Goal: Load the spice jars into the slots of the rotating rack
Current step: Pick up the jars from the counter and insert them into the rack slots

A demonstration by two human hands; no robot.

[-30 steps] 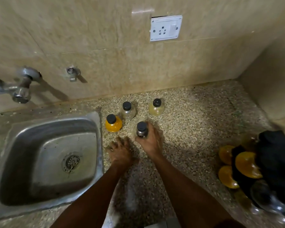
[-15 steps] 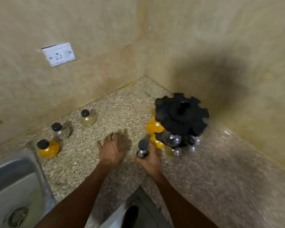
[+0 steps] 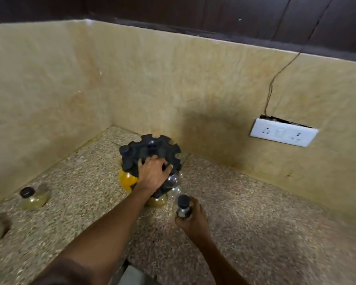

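The black rotating rack [image 3: 152, 150] stands in the counter's corner, with several jars hanging in its slots, among them a yellow-filled jar [image 3: 126, 178] and a clear one [image 3: 173, 179]. My left hand [image 3: 152, 173] lies spread on the rack's near rim, gripping it. My right hand [image 3: 191, 220] holds a small black-capped spice jar [image 3: 183, 206] with dark contents, upright, just in front of the rack to its right. Another black-capped jar [image 3: 30, 199] with pale contents stands on the counter at far left.
The speckled stone counter [image 3: 255, 212] meets tiled walls behind and to the right of the rack. A white socket plate [image 3: 283, 134] with a dangling wire sits on the right wall. A blurred dark shape shows at the left edge.
The view has swung right, toward the corner. My left hand rose from the counter onto the rack. My right hand carried the dark jar over to the rack's front.
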